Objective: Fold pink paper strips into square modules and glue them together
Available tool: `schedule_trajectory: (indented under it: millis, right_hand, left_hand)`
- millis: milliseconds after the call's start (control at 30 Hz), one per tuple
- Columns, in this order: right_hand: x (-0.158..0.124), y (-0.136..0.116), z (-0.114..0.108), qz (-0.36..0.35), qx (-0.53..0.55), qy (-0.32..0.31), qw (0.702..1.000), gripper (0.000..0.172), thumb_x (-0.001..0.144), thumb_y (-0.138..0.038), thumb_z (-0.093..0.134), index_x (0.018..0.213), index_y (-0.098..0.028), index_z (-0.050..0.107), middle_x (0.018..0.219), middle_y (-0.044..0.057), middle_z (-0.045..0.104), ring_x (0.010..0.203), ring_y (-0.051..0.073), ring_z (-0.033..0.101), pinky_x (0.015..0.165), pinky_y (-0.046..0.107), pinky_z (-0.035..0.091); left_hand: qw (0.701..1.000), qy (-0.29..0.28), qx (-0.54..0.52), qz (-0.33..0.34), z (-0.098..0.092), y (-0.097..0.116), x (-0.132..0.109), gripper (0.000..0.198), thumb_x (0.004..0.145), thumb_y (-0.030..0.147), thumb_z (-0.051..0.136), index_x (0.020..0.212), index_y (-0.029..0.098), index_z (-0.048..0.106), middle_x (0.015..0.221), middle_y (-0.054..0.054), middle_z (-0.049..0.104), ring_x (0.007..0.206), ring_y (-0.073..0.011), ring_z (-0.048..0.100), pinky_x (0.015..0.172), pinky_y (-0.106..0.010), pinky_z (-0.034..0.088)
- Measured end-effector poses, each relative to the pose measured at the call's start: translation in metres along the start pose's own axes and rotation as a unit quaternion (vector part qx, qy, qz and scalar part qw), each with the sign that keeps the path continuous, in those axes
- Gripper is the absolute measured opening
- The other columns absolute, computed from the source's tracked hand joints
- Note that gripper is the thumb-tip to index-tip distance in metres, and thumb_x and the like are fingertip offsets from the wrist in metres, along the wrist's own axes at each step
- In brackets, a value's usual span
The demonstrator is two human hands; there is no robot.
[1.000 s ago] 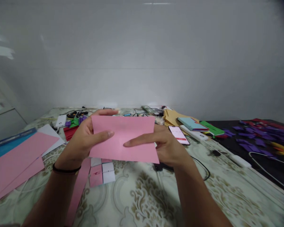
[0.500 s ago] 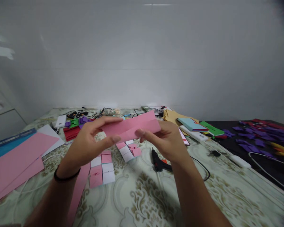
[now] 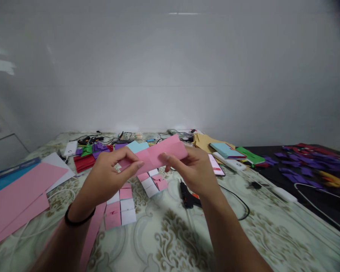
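A creased pink paper strip (image 3: 154, 154) is held in the air between both hands, its right end higher than its left. My left hand (image 3: 109, 173) pinches the strip's left part between thumb and fingers. My right hand (image 3: 192, 168) grips the right part, thumb on the near face and fingers behind. Below, on the patterned cloth, lie a pink and white folded square piece (image 3: 127, 204) and a second such piece (image 3: 151, 185). A black glue gun (image 3: 188, 196) rests under my right hand.
Pink sheets (image 3: 25, 196) lie at the left. Red folded papers (image 3: 84, 162) and a white power bank (image 3: 70, 148) are behind them. At the right are a phone (image 3: 216, 165), blue papers (image 3: 226, 150), green papers (image 3: 251, 156), cables and purple pieces (image 3: 300, 166).
My left fingers have closed into a pinch at the strip's left part, and the strip looks flatter. Light blue paper behind it has come into view.
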State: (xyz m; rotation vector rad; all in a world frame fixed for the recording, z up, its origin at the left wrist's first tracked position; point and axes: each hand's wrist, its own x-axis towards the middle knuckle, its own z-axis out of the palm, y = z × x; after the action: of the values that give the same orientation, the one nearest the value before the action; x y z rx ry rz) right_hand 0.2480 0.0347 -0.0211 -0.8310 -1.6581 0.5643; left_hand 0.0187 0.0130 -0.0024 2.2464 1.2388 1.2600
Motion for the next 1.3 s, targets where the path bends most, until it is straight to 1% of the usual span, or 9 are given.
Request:
schedule_trajectory:
  millis: [200,367,500,600,733,1033,1133,1233,1300]
  right_hand:
    - [-0.001,0.000,0.001,0.015,0.008,0.025,1.000,0.042,0.088,-0.046,0.077,0.059,-0.018,0.066,0.054,0.000,0.062,0.051,0.012,0.053,0.047,0.025,0.040]
    - [0.001,0.002,-0.001,0.036,0.076,0.034,0.996,0.040,0.087,-0.046,0.079,0.061,-0.018,0.069,0.055,0.001,0.065,0.050,0.013,0.059,0.047,0.026,0.046]
    - [0.001,0.011,-0.002,0.042,0.161,0.032,0.986,0.039,0.086,-0.047,0.081,0.063,-0.019,0.068,0.057,0.000,0.065,0.051,0.015,0.062,0.048,0.029,0.051]
    - [0.002,0.013,-0.001,0.044,0.170,0.042,0.984,0.038,0.087,-0.047,0.081,0.065,-0.019,0.068,0.057,0.000,0.064,0.050,0.015,0.063,0.048,0.029,0.052]
    - [0.001,0.007,0.001,0.035,0.123,0.064,0.990,0.040,0.086,-0.045,0.081,0.060,-0.018,0.068,0.054,-0.001,0.063,0.047,0.013,0.060,0.047,0.027,0.049]
    - [-0.001,-0.002,0.007,0.004,0.070,0.121,0.990,0.040,0.087,-0.039,0.079,0.055,-0.019,0.068,0.053,-0.001,0.065,0.049,0.011,0.057,0.049,0.024,0.045]
    - [-0.002,-0.003,0.004,-0.005,0.046,0.091,0.995,0.036,0.086,-0.037,0.081,0.058,-0.019,0.069,0.052,-0.002,0.065,0.050,0.011,0.057,0.050,0.024,0.044]
    - [-0.003,-0.004,0.003,-0.021,0.014,0.045,0.999,0.035,0.087,-0.035,0.079,0.058,-0.019,0.069,0.052,-0.002,0.064,0.049,0.011,0.055,0.048,0.024,0.041]
    - [-0.003,-0.005,0.004,-0.041,-0.002,0.020,0.999,0.036,0.088,-0.032,0.078,0.057,-0.019,0.066,0.051,-0.002,0.062,0.049,0.010,0.053,0.048,0.024,0.040]
  left_hand:
    - [1.000,-0.026,-0.002,0.016,0.001,-0.002,0.000,0.027,0.098,0.038,0.064,0.079,0.020,0.068,0.071,0.000,0.069,0.064,-0.0141,0.060,0.061,-0.026,0.044]
    - [0.996,-0.058,-0.040,0.060,-0.002,-0.010,0.002,0.017,0.092,0.039,0.074,0.093,0.022,0.077,0.094,-0.003,0.079,0.088,-0.0209,0.071,0.079,-0.030,0.052]
    - [0.995,-0.044,-0.037,0.077,-0.004,-0.013,0.002,0.022,0.079,0.040,0.087,0.091,0.023,0.080,0.100,-0.004,0.080,0.101,-0.0265,0.072,0.091,-0.035,0.054]
    - [0.997,-0.026,-0.037,0.070,-0.003,-0.010,0.003,0.015,0.087,0.037,0.080,0.081,0.024,0.080,0.092,-0.002,0.080,0.088,-0.0226,0.072,0.082,-0.033,0.055]
    - [0.998,0.001,-0.052,0.041,-0.002,-0.002,0.003,0.022,0.093,0.032,0.073,0.074,0.024,0.079,0.079,0.000,0.076,0.072,-0.0177,0.068,0.068,-0.029,0.052]
    - [0.998,0.010,-0.055,0.011,0.005,-0.004,0.002,0.027,0.090,0.025,0.072,0.066,0.018,0.064,0.069,0.002,0.066,0.067,-0.0136,0.062,0.064,-0.025,0.048]
    - [0.995,0.015,-0.097,-0.002,0.003,-0.006,0.001,0.015,0.084,0.026,0.080,0.086,0.021,0.067,0.088,0.001,0.072,0.085,-0.0156,0.069,0.078,-0.024,0.054]
    - [0.992,0.007,-0.128,-0.014,0.000,-0.004,0.000,0.047,0.079,0.032,0.088,0.121,0.027,0.068,0.115,-0.002,0.076,0.108,-0.0193,0.072,0.096,-0.028,0.055]
    - [0.994,-0.012,-0.104,-0.026,0.001,0.000,0.000,0.042,0.082,0.037,0.086,0.121,0.028,0.073,0.116,-0.003,0.079,0.108,-0.0200,0.073,0.096,-0.029,0.056]
